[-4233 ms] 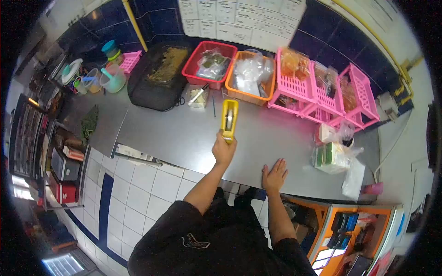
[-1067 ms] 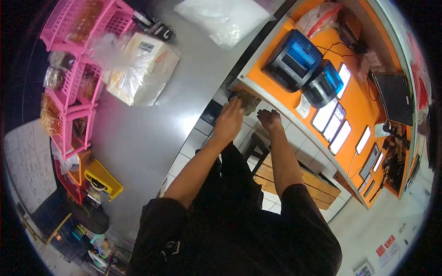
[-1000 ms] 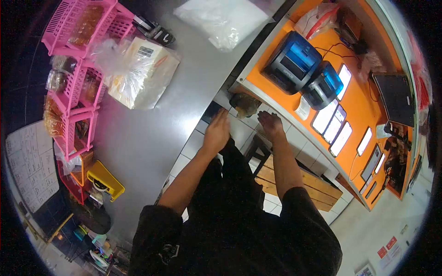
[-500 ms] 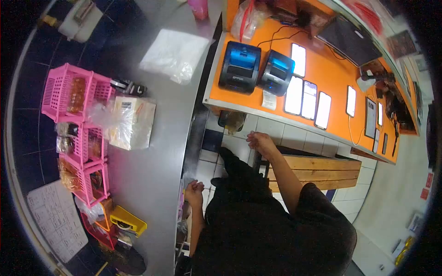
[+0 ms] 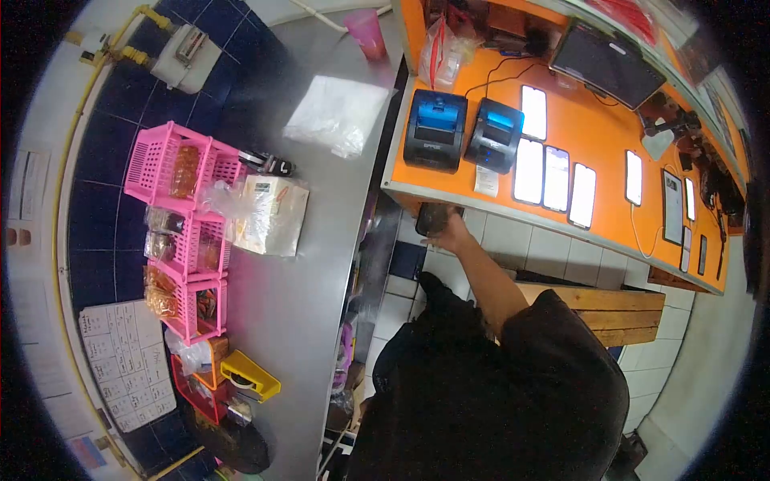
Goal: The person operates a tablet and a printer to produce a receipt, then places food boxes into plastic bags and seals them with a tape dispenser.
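Observation:
My right hand (image 5: 449, 232) is under the front edge of the orange counter (image 5: 489, 200), at a dark object (image 5: 433, 218) below the two printers. Its fingers are partly hidden there, so their grip cannot be made out. Only a sliver of skin from my left arm or hand shows beside my dark shirt at the bottom, near the steel table's (image 5: 309, 321) edge; its fingers are hidden. Above my right hand stand a larger black printer (image 5: 435, 132) and a smaller one (image 5: 496, 136), with a paper slip (image 5: 486, 181) at the smaller one.
Several lit phones (image 5: 557, 178) and a dark screen (image 5: 608, 64) are on the counter. A wooden bench (image 5: 618, 317) stands below. The steel table holds pink baskets (image 5: 188, 164), a wrapped box (image 5: 277, 216), white plastic (image 5: 337, 115), a yellow tape dispenser (image 5: 250, 377) and a pink cup (image 5: 366, 36).
My right hand has moved up to the dark object under the counter. My left hand has dropped back toward my body and is mostly hidden. The whole view has shifted.

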Demonstrator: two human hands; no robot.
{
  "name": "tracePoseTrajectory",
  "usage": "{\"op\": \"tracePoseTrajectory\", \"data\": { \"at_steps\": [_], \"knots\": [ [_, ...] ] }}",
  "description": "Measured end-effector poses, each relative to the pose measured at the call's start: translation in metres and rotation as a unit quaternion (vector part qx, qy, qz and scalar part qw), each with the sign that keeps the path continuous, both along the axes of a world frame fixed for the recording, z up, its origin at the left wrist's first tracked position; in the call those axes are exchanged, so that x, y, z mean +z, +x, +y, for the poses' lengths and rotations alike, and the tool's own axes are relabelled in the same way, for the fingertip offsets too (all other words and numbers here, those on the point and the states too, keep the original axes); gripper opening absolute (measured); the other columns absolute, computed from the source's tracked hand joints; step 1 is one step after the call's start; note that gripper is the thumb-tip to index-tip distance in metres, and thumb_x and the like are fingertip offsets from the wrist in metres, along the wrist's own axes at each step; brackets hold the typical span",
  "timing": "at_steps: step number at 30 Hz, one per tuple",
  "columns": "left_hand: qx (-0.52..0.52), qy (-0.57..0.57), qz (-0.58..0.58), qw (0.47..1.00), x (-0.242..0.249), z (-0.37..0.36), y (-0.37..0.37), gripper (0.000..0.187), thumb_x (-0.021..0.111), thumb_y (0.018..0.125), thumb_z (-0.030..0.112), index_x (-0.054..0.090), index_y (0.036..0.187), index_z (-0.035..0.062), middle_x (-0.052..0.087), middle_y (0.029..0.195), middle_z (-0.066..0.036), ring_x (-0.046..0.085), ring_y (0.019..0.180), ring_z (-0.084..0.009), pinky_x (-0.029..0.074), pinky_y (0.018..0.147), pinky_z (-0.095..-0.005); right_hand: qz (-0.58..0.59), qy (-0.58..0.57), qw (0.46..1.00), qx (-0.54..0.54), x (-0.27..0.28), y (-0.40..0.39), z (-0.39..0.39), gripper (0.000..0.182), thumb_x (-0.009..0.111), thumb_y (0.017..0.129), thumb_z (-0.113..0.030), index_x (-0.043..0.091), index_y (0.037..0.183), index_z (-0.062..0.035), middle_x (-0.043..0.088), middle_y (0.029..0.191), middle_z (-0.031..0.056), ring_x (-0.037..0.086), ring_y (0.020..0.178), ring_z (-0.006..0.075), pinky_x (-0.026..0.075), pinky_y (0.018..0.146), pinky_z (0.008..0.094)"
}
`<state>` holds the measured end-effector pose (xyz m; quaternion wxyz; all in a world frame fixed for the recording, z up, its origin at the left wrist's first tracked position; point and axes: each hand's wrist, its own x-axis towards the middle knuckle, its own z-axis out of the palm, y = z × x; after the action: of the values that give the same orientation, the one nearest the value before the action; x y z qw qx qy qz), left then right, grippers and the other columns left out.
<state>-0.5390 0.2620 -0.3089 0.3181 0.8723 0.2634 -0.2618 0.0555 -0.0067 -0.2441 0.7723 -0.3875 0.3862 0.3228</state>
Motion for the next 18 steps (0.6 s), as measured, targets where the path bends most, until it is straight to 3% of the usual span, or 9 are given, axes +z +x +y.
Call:
{"op": "tracePoseTrajectory", "data": {
  "at_steps": [2, 4, 6, 8, 9, 13, 14, 16, 18],
  "knots": [
    [0.02, -0.013, 0.015, 1.0, 0.01, -0.015, -0.014, 0.031, 0.057, 0.091, 0.035, 0.064, 0.098, 0.0052, 0.065, 0.085, -0.012, 0.062, 0.061, -0.0286, 0.051, 0.058, -0.0435, -0.069, 0.176, 0.982, -0.017, -0.005, -0.008, -0.016, 0.064, 0.044, 0.098, -0.05, 0.029, 0.146, -0.0099, 0.035, 0.145, 0.0179, 0.037, 0.129, 0.0349, 0.032, 0.104, 0.0631],
    [0.024, -0.019, 0.023, 0.999, 0.022, -0.024, -0.015, 0.033, 0.057, 0.091, 0.034, 0.063, 0.103, 0.0045, 0.066, 0.091, -0.013, 0.063, 0.063, -0.0294, 0.051, 0.059, -0.0441, -0.022, 0.106, 0.994, 0.002, 0.011, -0.021, -0.017, 0.054, 0.045, 0.099, -0.048, 0.045, 0.137, -0.0103, 0.05, 0.135, 0.0152, 0.053, 0.114, 0.0295, 0.043, 0.098, 0.058],
    [-0.012, -0.01, 0.01, 1.0, 0.022, -0.03, -0.016, 0.035, 0.056, 0.091, 0.034, 0.062, 0.108, 0.0038, 0.067, 0.096, -0.013, 0.063, 0.064, -0.0302, 0.051, 0.06, -0.0448, -0.222, -0.243, 0.919, 0.219, 0.025, -0.039, -0.022, 0.041, 0.055, 0.097, -0.039, 0.057, 0.122, -0.0073, 0.065, 0.109, 0.0112, 0.063, 0.082, 0.0238, 0.052, 0.078, 0.04],
    [-0.173, 0.073, -0.057, 0.981, 0.026, -0.025, -0.03, 0.037, 0.056, 0.092, 0.034, 0.062, 0.113, 0.0031, 0.068, 0.101, -0.014, 0.063, 0.066, -0.031, 0.051, 0.061, -0.0454, -0.454, -0.539, 0.705, 0.085, 0.046, -0.057, -0.034, 0.027, 0.063, 0.094, -0.028, 0.065, 0.105, -0.0034, 0.066, 0.082, 0.0034, 0.058, 0.059, 0.0155, 0.051, 0.059, 0.0285],
    [-0.09, -0.06, -0.234, 0.966, 0.025, -0.026, -0.026, 0.037, 0.057, 0.091, 0.03, 0.062, 0.116, 0.0036, 0.067, 0.1, -0.018, 0.065, 0.071, -0.0294, 0.052, 0.06, -0.0396, -0.454, -0.562, 0.691, 0.03, 0.067, -0.056, -0.042, 0.029, 0.064, 0.093, -0.026, 0.061, 0.11, -0.0024, 0.063, 0.084, 0.0047, 0.057, 0.06, 0.0152, 0.05, 0.058, 0.0281],
    [0.487, -0.243, 0.076, 0.835, 0.044, -0.049, -0.041, 0.039, 0.056, 0.093, 0.03, 0.059, 0.12, 0.002, 0.068, 0.095, -0.013, 0.068, 0.074, -0.0236, 0.053, 0.059, -0.0345, -0.412, -0.471, 0.755, -0.194, 0.105, -0.018, -0.048, 0.04, 0.065, 0.092, -0.02, 0.047, 0.123, -0.0024, 0.061, 0.087, 0.0105, 0.058, 0.065, 0.015, 0.045, 0.05, 0.0271],
    [0.489, -0.246, 0.076, 0.833, 0.046, -0.044, -0.045, 0.039, 0.056, 0.093, 0.03, 0.059, 0.12, 0.002, 0.068, 0.095, -0.013, 0.068, 0.074, -0.0236, 0.053, 0.059, -0.0345, -0.415, -0.472, 0.754, -0.191, 0.104, -0.01, -0.051, 0.04, 0.065, 0.092, -0.02, 0.047, 0.123, -0.0024, 0.061, 0.087, 0.0105, 0.058, 0.065, 0.015, 0.045, 0.05, 0.0271],
    [0.64, -0.383, 0.076, 0.662, 0.052, -0.029, -0.054, 0.037, 0.059, 0.093, 0.028, 0.059, 0.119, 0.0026, 0.067, 0.091, -0.01, 0.067, 0.073, -0.0228, 0.052, 0.059, -0.0358, -0.334, -0.44, 0.817, -0.166, 0.101, 0.008, -0.057, 0.052, 0.068, 0.089, -0.016, 0.038, 0.128, -0.0035, 0.06, 0.088, 0.0113, 0.056, 0.062, 0.0137, 0.044, 0.048, 0.0267],
    [0.665, -0.231, 0.028, 0.71, 0.094, -0.062, -0.016, 0.034, 0.061, 0.092, 0.028, 0.06, 0.114, 0.003, 0.067, 0.09, -0.012, 0.067, 0.068, -0.022, 0.051, 0.056, -0.0329, -0.356, -0.427, 0.811, -0.182, 0.058, 0.031, -0.069, 0.052, 0.071, 0.086, -0.015, 0.039, 0.126, -0.0037, 0.059, 0.086, 0.0097, 0.052, 0.056, 0.0118, 0.041, 0.046, 0.0249]
  ]
}}
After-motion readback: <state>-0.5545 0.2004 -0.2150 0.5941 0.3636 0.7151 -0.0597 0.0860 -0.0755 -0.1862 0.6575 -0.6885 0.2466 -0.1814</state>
